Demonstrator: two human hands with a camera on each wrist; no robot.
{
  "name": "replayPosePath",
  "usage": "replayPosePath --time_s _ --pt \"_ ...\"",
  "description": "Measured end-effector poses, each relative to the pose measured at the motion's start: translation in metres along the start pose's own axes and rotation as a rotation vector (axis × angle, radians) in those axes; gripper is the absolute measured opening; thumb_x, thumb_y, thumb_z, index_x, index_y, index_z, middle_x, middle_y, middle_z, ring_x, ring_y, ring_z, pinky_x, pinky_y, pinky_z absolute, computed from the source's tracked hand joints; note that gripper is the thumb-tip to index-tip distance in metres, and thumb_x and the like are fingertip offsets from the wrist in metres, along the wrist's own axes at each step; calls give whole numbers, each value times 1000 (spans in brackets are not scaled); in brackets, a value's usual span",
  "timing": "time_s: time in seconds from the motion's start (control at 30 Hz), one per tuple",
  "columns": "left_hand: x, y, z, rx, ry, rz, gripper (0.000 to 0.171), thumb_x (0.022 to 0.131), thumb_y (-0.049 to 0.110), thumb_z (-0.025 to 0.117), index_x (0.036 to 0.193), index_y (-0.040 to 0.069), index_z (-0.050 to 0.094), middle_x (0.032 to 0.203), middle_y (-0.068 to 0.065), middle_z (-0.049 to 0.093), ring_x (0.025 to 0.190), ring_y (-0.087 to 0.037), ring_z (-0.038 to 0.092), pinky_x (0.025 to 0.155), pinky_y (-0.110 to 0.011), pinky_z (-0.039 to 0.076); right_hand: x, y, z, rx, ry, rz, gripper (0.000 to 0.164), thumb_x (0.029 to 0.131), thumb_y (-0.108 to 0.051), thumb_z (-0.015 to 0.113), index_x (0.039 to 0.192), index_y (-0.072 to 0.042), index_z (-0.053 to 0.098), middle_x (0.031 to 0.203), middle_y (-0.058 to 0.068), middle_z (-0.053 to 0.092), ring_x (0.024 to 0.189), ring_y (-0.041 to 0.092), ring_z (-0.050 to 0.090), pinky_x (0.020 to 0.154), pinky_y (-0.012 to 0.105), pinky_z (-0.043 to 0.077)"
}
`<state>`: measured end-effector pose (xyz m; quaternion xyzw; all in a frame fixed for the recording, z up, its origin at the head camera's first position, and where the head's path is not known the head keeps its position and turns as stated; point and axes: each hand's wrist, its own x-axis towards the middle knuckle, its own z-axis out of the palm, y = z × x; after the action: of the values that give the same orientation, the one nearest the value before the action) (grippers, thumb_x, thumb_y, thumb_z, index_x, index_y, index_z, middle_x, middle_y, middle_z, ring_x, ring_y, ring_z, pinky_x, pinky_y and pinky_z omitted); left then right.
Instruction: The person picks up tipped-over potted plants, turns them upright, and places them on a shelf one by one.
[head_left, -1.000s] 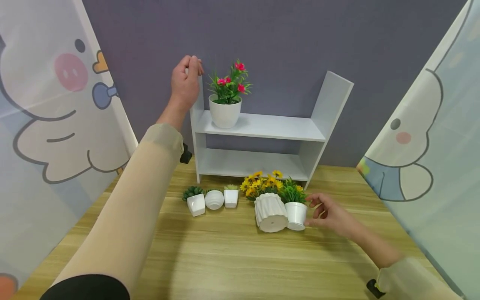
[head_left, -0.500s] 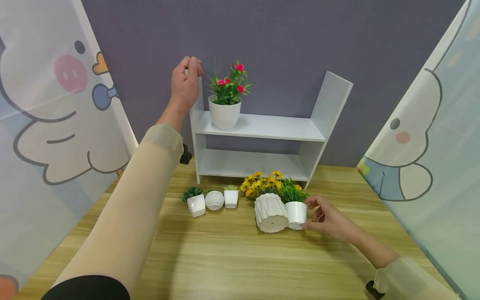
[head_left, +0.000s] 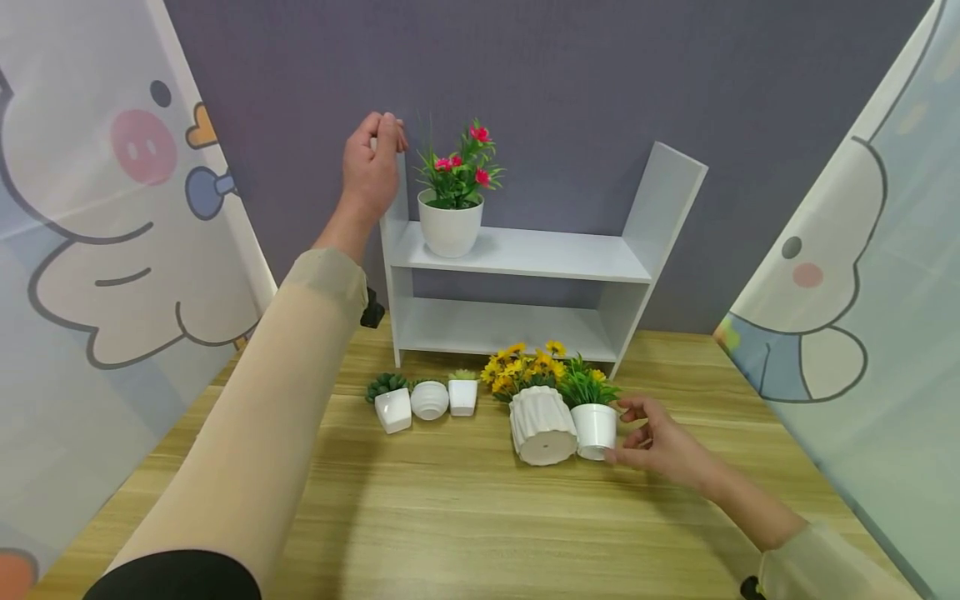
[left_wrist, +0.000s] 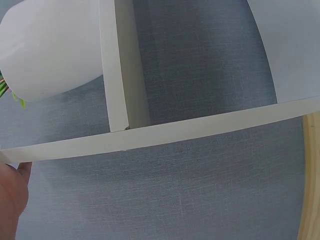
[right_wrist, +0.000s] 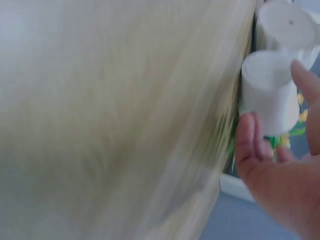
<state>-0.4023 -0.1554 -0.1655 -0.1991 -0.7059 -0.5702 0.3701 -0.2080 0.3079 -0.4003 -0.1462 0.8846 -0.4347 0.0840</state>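
My left hand (head_left: 371, 167) is up at the top of the left side panel of a white shelf (head_left: 525, 254). Its fingers curl over the edge, and in the left wrist view the thumb lies against that panel (left_wrist: 200, 129). Down on the table, my right hand (head_left: 667, 442) is spread beside a smooth white flower pot (head_left: 596, 429) with green leaves and yellow flowers. In the right wrist view its thumb and fingers stand on either side of this pot (right_wrist: 270, 100); whether they touch it I cannot tell. A ribbed flower pot (head_left: 543, 425) lies tipped next to it.
A flower pot with pink flowers (head_left: 452, 229) stands on the upper shelf board, at the left. Several small white succulent pots lie in a row on the wooden table (head_left: 450, 517), including a round one (head_left: 430, 401). A grey wall (head_left: 570, 100) rises behind the shelf.
My right hand has shifted slightly, its fingertips a little lower and its thumb further under the smooth pot. That pot sits slightly further right. My left hand stays where it was.
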Motion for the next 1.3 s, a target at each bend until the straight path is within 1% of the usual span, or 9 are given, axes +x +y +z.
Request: replayPosePath --time_s 0.13,0.2,0.27,0.5,0.6,0.73,1.0,1.07,1.3 --pt "1 1 1 -14 2 6 37 118 30 46 82 25 51 98 10 59 136 -18 60 117 -22 41 -3 -3 8 105 21 174 92 102 -29 80 162 10 21 150 35 44 108 25 67 81 35 64" --pt "1 1 0 -16 3 3 37 118 30 46 81 25 52 99 8 59 135 -18 60 117 -22 41 -2 -5 13 132 33 230 92 105 -35 77 162 10 20 152 35 44 109 26 69 86 37 65" --pt "0 0 0 -15 4 4 37 118 30 46 81 25 51 99 7 59 136 -18 60 117 -22 41 -2 -6 17 130 42 252 92 107 -38 73 162 12 20 151 36 45 110 26 70 87 38 65" --pt "-1 -1 -2 -2 4 -2 38 118 31 45 82 25 50 96 13 57 137 -18 60 118 -22 41 5 -11 27 82 84 254 91 107 -41 72 160 15 24 142 32 53 102 23 69 82 34 63" --pt "0 -1 -2 1 7 -5 38 118 31 45 81 25 50 96 12 58 138 -17 60 118 -22 41 8 -13 31 48 93 258 89 107 -43 72 157 16 28 134 28 59 93 21 67 75 31 60" --pt "0 0 -1 6 2 -5 38 118 32 46 82 25 51 96 12 58 139 -17 60 119 -22 41 9 -15 33 47 106 250 82 106 -41 74 152 16 36 127 23 64 90 21 65 71 29 58" --pt "1 1 1 -2 4 8 38 118 31 47 81 25 52 100 5 61 137 -17 61 116 -22 42 2 -11 31 106 138 212 78 106 -29 76 150 21 35 132 29 63 107 22 71 82 29 64" --pt "1 0 1 0 3 7 38 117 31 47 81 25 52 101 5 61 137 -17 61 116 -22 42 -1 -10 30 102 143 206 78 106 -27 75 150 22 34 133 31 62 109 23 71 83 29 64" --pt "0 0 -1 12 0 -5 37 118 32 46 81 26 52 101 7 60 139 -16 60 117 -23 42 -7 -10 26 46 179 227 75 104 -27 78 148 20 40 135 31 64 115 26 70 82 23 61"
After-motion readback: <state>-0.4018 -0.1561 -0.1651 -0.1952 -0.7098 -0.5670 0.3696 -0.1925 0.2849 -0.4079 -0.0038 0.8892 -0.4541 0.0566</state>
